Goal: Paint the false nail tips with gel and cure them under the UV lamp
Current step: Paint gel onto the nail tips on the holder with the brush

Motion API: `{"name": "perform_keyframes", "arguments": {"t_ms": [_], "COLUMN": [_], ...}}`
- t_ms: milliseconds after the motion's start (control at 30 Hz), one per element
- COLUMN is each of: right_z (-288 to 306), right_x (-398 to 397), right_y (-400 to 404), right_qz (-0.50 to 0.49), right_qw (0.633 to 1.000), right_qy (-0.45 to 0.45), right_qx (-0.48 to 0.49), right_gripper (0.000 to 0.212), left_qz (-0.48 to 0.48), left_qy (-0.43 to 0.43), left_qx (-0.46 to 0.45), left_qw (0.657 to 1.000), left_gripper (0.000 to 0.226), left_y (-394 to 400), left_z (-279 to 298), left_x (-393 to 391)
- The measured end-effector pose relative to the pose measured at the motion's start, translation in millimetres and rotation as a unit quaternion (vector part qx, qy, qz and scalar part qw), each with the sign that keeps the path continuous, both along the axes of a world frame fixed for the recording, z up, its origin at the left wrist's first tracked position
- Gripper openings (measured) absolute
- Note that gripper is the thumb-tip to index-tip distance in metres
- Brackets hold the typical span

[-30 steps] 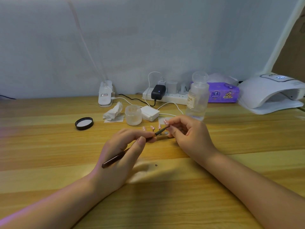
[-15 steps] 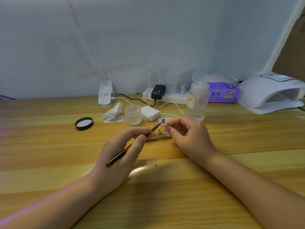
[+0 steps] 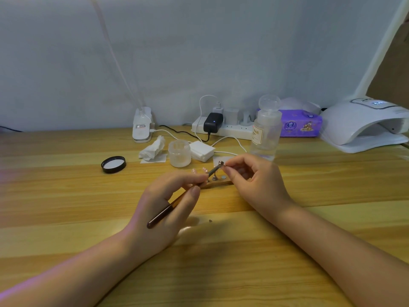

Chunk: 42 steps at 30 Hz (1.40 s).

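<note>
My left hand point(image 3: 164, 209) grips a dark brown gel brush point(image 3: 177, 201), its tip pointing up and right. The brush tip meets a small nail tip on a metal stand point(image 3: 221, 163), which my right hand point(image 3: 254, 182) pinches between thumb and forefinger above the table. Below them lies a wooden holder point(image 3: 218, 183) with more pink nail tips point(image 3: 199, 171) standing on pegs. An open frosted gel jar point(image 3: 179, 153) stands just behind. The white UV lamp point(image 3: 365, 122) sits at the far right.
The jar's black lid point(image 3: 113, 164) lies to the left. A crumpled tissue point(image 3: 152, 149), white pads point(image 3: 201, 151), a clear pump bottle point(image 3: 265, 129), a power strip point(image 3: 223, 127) with cables, a purple wipes pack point(image 3: 301, 124) and a white clip lamp base point(image 3: 142, 125) line the back.
My right hand has lifted the nail tip stand up off the wooden holder. My left hand has raised the brush with it, the tip staying on the nail tip.
</note>
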State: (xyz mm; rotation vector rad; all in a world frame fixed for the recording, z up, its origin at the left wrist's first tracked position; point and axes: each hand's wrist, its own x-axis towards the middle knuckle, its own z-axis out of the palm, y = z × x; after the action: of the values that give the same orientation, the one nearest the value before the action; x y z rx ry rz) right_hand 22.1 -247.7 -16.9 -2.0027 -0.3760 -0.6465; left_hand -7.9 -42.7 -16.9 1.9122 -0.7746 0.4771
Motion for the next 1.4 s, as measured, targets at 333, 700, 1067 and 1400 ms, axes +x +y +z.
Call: {"name": "perform_keyframes", "arguments": {"t_ms": [333,700,1067,1400], "right_z": [-0.4,-0.5,1.4,2.3], "right_x": [0.9,0.9,1.2,0.3], "right_y": [0.8,0.5,0.4,1.6], "right_qz": [-0.020,-0.029,-0.026,0.010], "right_qw": [0.999,0.998,0.998,0.999], "right_qy": [-0.026,-0.036,-0.041,-0.030], "right_qx": [-0.026,-0.037,-0.044,-0.013], "right_gripper": [0.005,0.005,0.006,0.008], "left_qz": [0.001,0.007,-0.013,-0.030], "left_qy": [-0.006,0.013,0.038,0.097], "left_qx": [0.000,-0.014,-0.017,-0.048], "left_qw": [1.000,1.000,0.999,0.994], "left_gripper": [0.026,0.025,0.025,0.029], "left_y": [0.4,2.6,1.3,0.6], "left_z": [-0.4,-1.9,0.6,-0.8], "left_x": [1.2,1.2,-1.7,-0.3]}}
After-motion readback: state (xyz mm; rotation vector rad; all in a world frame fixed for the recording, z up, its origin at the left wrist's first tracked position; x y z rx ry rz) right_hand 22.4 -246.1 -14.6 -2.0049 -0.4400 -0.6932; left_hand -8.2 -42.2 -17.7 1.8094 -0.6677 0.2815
